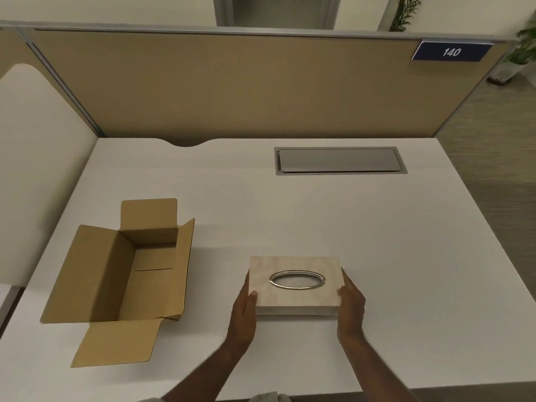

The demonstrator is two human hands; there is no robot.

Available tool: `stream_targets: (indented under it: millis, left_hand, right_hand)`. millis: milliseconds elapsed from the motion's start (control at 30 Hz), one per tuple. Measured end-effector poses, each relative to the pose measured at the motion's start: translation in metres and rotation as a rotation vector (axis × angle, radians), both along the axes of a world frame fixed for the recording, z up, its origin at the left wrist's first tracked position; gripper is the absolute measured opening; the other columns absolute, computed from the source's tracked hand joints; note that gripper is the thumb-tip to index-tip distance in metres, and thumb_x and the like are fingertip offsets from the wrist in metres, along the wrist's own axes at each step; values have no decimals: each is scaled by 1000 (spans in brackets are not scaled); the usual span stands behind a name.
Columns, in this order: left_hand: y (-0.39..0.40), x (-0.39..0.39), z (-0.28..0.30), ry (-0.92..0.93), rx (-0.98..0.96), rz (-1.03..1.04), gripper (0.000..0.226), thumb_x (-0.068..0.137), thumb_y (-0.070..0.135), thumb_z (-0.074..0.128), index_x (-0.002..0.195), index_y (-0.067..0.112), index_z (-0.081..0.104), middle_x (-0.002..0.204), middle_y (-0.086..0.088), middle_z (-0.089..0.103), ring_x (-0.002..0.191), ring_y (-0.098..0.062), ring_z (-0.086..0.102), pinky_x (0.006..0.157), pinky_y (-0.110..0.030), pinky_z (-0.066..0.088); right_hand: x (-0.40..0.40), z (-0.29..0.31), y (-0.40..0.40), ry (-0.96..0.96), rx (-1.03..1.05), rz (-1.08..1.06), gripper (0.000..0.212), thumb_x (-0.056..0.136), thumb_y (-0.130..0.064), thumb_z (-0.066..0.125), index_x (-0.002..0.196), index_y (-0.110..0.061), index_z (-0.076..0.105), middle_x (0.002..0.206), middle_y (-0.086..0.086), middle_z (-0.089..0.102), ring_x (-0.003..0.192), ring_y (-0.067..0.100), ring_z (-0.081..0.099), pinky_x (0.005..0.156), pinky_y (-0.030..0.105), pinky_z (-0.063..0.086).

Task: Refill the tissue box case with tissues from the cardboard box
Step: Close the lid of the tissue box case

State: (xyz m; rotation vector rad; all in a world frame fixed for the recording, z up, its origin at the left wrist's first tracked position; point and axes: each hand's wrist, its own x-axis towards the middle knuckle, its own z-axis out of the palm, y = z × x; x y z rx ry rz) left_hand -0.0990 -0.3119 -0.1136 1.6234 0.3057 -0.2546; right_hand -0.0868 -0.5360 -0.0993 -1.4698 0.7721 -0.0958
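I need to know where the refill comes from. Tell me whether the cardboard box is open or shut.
Open. All four flaps of the cardboard box are folded outward, and its bare brown floor shows; no tissues are visible inside.

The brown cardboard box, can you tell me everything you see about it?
The cardboard box is plain brown and stands upright on the white desk, left of the tissue box case. Its four top flaps are folded open. The part of its inside that shows looks bare, with a seam across the floor; no tissues are visible. Neither hand touches it.
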Motion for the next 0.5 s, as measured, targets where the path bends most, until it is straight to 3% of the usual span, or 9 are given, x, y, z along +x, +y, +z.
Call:
stream_targets:
  millis: [67,167,333,400,500]
  left_hand:
    - [2,-4,-4,-3,19,-14,46,105,10,35,150,16,34,150,8,43,143,-12,38,116,-18,28]
    - [5,-10,-9,-5,43,-33,47,104,7,35,150,19,33,151,7,43,144,-13,37,120,-25,26]
    - [9,-4,-5,-20,72,-49,52,104,15,39,154,25,24,161,7,29,149,-10,25,125,-39,20]
    - [10,5,2,-88,198,-18,57,103,30,39,156,29,18,163,13,21,150,-3,18,125,-37,18]
    - [10,23,16,-265,501,-57,61,102,51,27,157,32,8,165,17,6,151,1,5,122,-27,14]
  right_hand:
    - [-4,-5,-1,-3,-3,10,61,72,-10,44,128,-21,66,123,-9,70,111,14,63,96,34,47]
    - [-8,-10,-3,-15,-15,20,64,69,-11,44,130,-21,64,125,-10,68,107,6,63,86,18,47]
    - [-5,-4,-11,-59,-30,127,58,86,6,41,139,-14,55,142,-3,57,128,5,53,108,29,38]
    - [1,6,-19,-60,-181,161,45,99,-3,44,142,-17,50,146,-7,49,136,7,45,110,25,32]
    - [15,24,-23,-100,-672,357,47,103,-28,45,149,-19,40,152,-9,39,141,2,31,118,26,23]
